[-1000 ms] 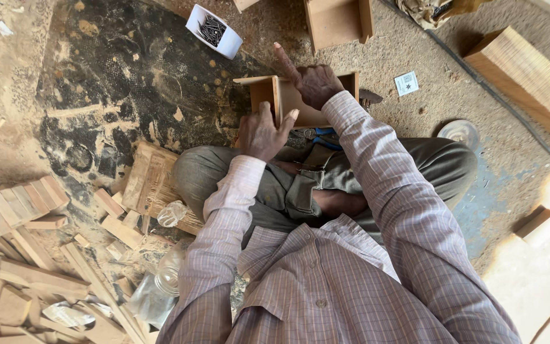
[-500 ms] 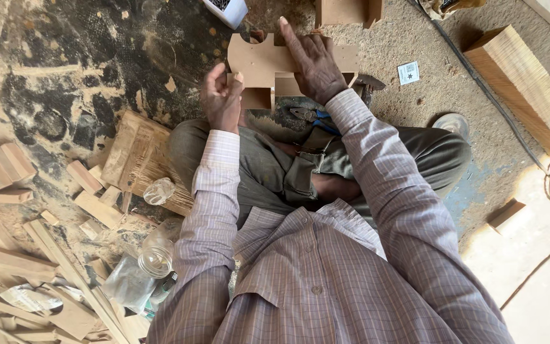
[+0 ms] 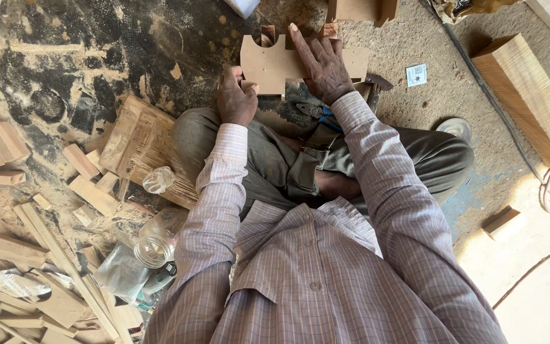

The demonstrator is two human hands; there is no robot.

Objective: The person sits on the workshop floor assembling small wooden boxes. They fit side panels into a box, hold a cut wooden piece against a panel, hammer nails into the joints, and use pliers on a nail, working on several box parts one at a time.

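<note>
Far left: a heap of rough wooden offcuts and thin slats lies on the sawdust-covered floor; several pieces are cut off by the frame edge. Near them lie a clear plastic bottle, an open glass jar and crumpled transparent wrapping, whose contents are hard to make out.

Centre: the person sits on the floor, legs folded, in a checked long-sleeved shirt. The left hand is closed around the lower left corner of a flat brown cut-out board, thumb on its face. The board is smooth and thin, with a notch in its top edge and stepped corners; it is held just above the floor in front of the knees. The right hand lies flat and open on the face of the board, fingers spread, covering its middle. What lies under the board is hidden. Pliers with blue handles show partly below the right wrist.

Right: a small white printed card rests on the sandy floor, a dark cable runs past it, and a long pale timber block lies beyond, with a small wooden block lower down.
</note>
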